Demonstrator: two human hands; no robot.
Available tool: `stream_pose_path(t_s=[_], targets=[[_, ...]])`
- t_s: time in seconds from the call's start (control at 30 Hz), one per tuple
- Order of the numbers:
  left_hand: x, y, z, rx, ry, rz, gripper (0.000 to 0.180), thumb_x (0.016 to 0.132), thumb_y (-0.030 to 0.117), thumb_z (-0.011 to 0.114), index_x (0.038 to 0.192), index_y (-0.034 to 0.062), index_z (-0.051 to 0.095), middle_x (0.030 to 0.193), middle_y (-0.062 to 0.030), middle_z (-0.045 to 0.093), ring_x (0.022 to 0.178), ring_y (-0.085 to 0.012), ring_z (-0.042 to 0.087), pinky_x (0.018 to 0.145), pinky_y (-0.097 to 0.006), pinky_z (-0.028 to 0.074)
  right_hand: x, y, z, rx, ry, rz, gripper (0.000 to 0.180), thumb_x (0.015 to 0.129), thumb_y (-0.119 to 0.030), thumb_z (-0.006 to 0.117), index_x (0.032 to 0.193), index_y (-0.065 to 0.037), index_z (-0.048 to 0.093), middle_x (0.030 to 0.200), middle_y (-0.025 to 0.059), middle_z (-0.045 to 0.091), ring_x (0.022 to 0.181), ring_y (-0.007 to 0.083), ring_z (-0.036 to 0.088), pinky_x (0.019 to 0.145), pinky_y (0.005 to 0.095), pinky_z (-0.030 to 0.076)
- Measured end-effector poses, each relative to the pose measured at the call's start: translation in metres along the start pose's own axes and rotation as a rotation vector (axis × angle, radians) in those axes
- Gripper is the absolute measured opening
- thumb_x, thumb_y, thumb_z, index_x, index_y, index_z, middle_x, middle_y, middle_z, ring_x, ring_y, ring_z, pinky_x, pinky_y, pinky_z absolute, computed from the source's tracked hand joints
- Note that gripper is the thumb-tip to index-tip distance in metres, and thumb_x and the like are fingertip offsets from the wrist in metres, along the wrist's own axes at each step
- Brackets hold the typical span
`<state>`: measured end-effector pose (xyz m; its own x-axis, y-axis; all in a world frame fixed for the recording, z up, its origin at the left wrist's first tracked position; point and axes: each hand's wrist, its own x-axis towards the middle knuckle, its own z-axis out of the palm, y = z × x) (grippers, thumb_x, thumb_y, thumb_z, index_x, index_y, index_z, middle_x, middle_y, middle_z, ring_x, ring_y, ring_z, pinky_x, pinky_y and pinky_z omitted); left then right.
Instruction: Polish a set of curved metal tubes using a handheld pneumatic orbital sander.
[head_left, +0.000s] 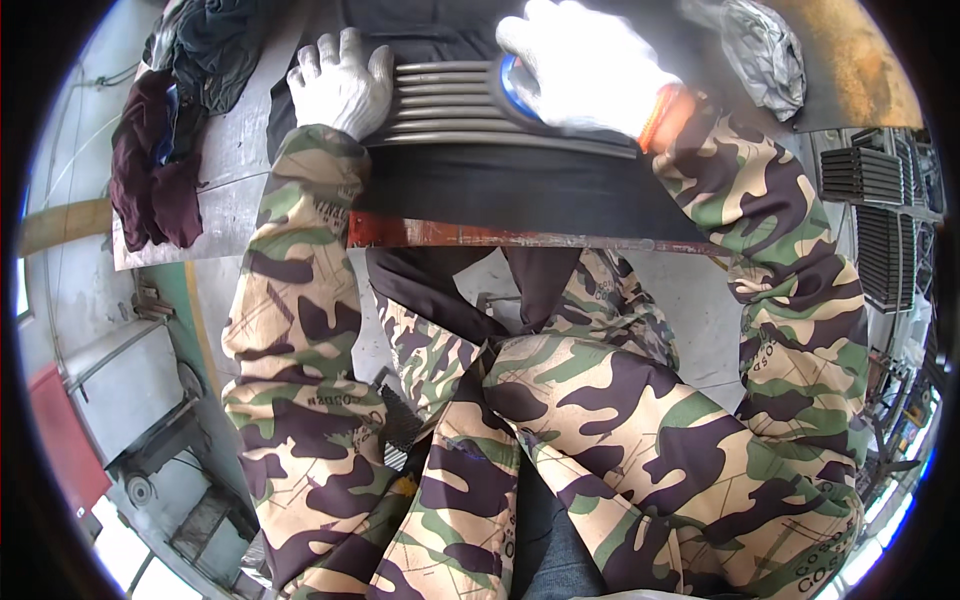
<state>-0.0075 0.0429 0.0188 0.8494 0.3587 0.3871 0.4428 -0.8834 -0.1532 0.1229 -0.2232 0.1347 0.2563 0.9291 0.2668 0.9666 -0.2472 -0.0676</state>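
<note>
A row of several grey metal bars (440, 100), lying side by side, rests on a black cloth (500, 185) on the table. My left hand (343, 88), in a white knit glove, lies with fingers spread at the bars' left end. Over their right part, my gloved right hand (590, 75) grips a round dark pad with a blue rim (515, 95), pressed against or just above the bars. The glove hides most of this pad, so its exact kind does not show. Past the right hand, the bars reach out toward my right wrist.
Dark and maroon cloths (155, 170) are heaped at the table's left. A crumpled grey cloth (765, 60) sits at the far right, by a rusty brown sheet (850, 60). The table's red front edge (450, 233) faces me. Racks of stacked dark bars (885, 250) stand right.
</note>
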Motion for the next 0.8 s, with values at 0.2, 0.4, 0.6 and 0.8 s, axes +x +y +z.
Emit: stream_pose_path(t_s=[0.2,0.4,0.6,0.8], targets=[[-0.017,-0.003,-0.005,-0.049,0.001,0.015,0.055,0.104,0.045,0.054,0.142,0.0053,0.061,0.139,-0.0207,0.062,0.129,-0.0436,0.056,0.106,-0.058,0.046,-0.009,0.019,-0.004,-0.09,0.027,0.033,0.018,0.092,-0.024,0.064,0.095,-0.006,0.065,0.09,0.0195,0.064,0.083,0.0384,0.069,0.068,0.0522,0.058],[0.007,-0.012,0.012,0.044,0.126,0.04,0.05,0.102,0.045,0.057,0.132,0.005,0.064,0.13,-0.0214,0.065,0.125,-0.0441,0.059,0.103,-0.059,0.048,-0.017,0.01,-0.013,-0.038,0.049,-0.025,0.018,0.09,-0.024,0.066,0.092,-0.006,0.063,0.086,0.0165,0.061,0.079,0.0354,0.067,0.065,0.0501,0.057],[-0.012,-0.009,0.005,-0.062,0.081,0.029,0.052,0.1,0.047,0.059,0.129,0.0039,0.066,0.127,-0.0215,0.068,0.123,-0.0432,0.061,0.102,-0.058,0.047,-0.018,0.022,-0.013,-0.065,0.007,0.012,0.019,0.09,-0.024,0.066,0.095,-0.005,0.064,0.089,0.0184,0.063,0.082,0.0365,0.068,0.065,0.0505,0.058],[0.005,-0.027,0.022,0.151,0.081,0.123,0.033,0.103,0.033,0.056,0.128,0.0162,0.069,0.138,-0.018,0.062,0.122,-0.0452,0.059,0.096,-0.06,0.053,-0.026,0.014,-0.016,-0.046,-0.021,0.02,0.021,0.091,-0.024,0.066,0.097,-0.005,0.065,0.091,0.0187,0.064,0.084,0.0365,0.069,0.068,0.0496,0.059]])
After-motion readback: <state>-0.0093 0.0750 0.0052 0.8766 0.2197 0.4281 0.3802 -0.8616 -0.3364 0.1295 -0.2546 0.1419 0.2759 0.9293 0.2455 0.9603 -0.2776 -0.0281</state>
